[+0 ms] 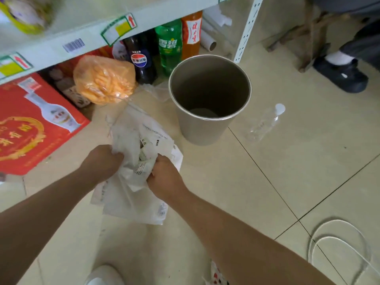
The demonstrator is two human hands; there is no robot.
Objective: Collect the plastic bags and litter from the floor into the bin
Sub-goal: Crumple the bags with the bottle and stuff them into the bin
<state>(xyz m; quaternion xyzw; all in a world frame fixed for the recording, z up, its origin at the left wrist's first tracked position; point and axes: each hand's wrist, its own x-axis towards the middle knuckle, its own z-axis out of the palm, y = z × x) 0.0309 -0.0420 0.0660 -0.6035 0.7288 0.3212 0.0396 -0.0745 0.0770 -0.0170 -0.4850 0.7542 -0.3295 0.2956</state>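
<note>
Both the left hand (102, 161) and the right hand (164, 175) have their fingers clamped on the white bags (133, 157), held just short of the empty bin (209, 95). Best to scrunch them tighter so no loose tail catches the rim, then drop them in; the bottle (263, 124) waits on the floor.

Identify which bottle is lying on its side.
The clear empty bottle on the floor right of the bin; the cola, green and orange bottles stand upright.

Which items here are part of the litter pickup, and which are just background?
Job:
- left hand and right hand, both gripping the crumpled white plastic bags
- tan round bin
- clear empty plastic bottle on the floor

Background:
- red bottle-print carton
- orange snack bag
- shelved soda bottles
- white looped cord
</note>
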